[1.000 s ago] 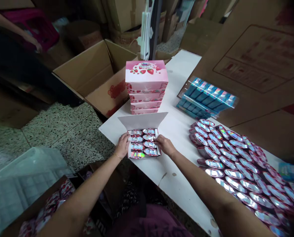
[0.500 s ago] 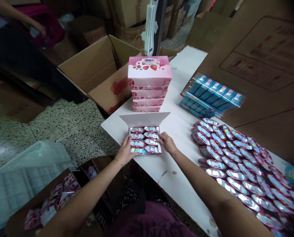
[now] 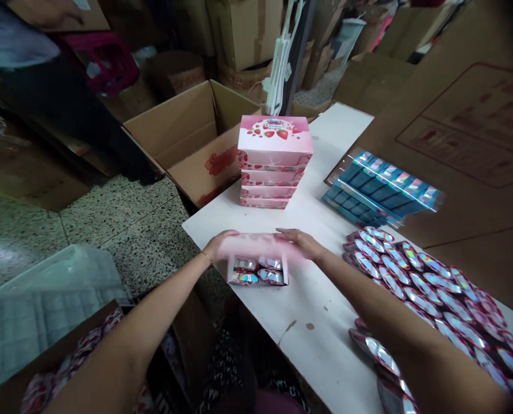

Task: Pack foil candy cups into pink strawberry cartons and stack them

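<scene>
A small pink box (image 3: 259,270) filled with shiny foil packets sits near the white table's (image 3: 325,339) front left corner. Its pink lid (image 3: 256,246) is tipped forward over the packets and is blurred by motion. My left hand (image 3: 219,244) grips the lid's left end. My right hand (image 3: 297,241) rests on its right end, fingers laid along the top. Behind the box stands a stack of closed pink strawberry boxes (image 3: 276,161).
Several loose foil packets (image 3: 429,287) cover the table's right side, with blue packs (image 3: 379,187) in clear wrap behind. An open cardboard carton (image 3: 183,129) stands at the left on the floor. Another person (image 3: 36,34) is at the far left.
The box lid stood open and upright; now both hands have swung it forward over the packets. The camera view has shifted a little.
</scene>
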`<state>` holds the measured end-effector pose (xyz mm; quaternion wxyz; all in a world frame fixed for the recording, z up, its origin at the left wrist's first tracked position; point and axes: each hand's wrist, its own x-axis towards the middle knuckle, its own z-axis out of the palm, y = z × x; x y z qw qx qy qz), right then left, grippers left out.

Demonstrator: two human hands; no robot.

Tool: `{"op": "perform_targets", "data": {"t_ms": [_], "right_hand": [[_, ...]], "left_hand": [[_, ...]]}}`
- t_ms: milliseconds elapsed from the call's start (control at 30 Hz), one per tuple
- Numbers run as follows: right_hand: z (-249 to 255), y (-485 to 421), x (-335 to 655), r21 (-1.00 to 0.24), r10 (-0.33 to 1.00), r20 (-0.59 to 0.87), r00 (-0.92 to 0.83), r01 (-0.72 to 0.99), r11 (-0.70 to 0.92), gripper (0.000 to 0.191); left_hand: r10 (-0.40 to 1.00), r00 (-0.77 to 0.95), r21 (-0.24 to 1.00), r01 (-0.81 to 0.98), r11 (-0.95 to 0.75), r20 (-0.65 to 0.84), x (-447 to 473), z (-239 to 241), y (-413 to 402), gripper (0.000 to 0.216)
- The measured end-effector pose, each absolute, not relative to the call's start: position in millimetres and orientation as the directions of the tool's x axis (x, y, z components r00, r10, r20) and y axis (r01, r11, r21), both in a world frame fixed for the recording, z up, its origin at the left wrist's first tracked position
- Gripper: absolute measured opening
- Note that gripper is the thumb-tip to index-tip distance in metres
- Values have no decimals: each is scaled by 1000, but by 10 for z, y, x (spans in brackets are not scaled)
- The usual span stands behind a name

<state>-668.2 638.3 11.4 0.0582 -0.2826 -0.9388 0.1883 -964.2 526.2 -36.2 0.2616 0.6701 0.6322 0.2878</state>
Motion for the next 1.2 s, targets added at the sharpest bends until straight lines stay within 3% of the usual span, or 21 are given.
{"op": "perform_targets", "data": {"t_ms": [100,233,333,467,533,633,800,900,1000,1100,1167,1200], "right_hand": [[269,6395,-6782,-128,395,-129,-910,410,903,58],[343,6179,-6993,31,478,-235,-846,485,874,53],[276,5897,-7041,7,499,-239,-833,512,859,54],[139,5479,-6933,-88,437,-178,-882,457,885,104],[95,5337,-6871,-76,437,-178,-882,455,887,113],[34,5256,-6813,-39,444,-149,-883,454,890,108],[-161,5257,-6811,25,484,20,-875,484,875,77],[-193,5216,-6809,30,503,49,-863,504,863,73],[-97,5111,-6686,-105,539,85,-838,530,841,78],[-8,4979,-6450,-446,776,183,-603,653,612,66],[4,4928,-6322,-665,880,63,-472,638,389,46],[2,4924,-6287,-728,880,-28,-474,613,307,37]], "left_hand": [[984,162,678,716,-166,70,-9720,-243,5273,39],[949,316,539,800,-262,-8,-9624,-75,5199,43],[921,387,424,841,-336,-37,-9426,-67,5029,62],[885,458,390,831,-396,-77,-9256,-173,4772,104],[881,468,362,835,-414,-74,-9240,-224,4694,110],[891,451,322,851,-416,-42,-9221,-293,4641,107],[945,326,224,919,-326,37,-9061,-383,4588,84],[963,266,174,948,-268,33,-8984,-341,4535,81],[971,223,246,940,-238,85,-9020,-242,4407,89],[976,-96,482,876,-10,196,-9146,-216,4202,95],[962,-267,691,707,152,62,-9233,-261,4086,74],[964,-260,770,604,205,-53,-9267,-292,4050,58]]}}
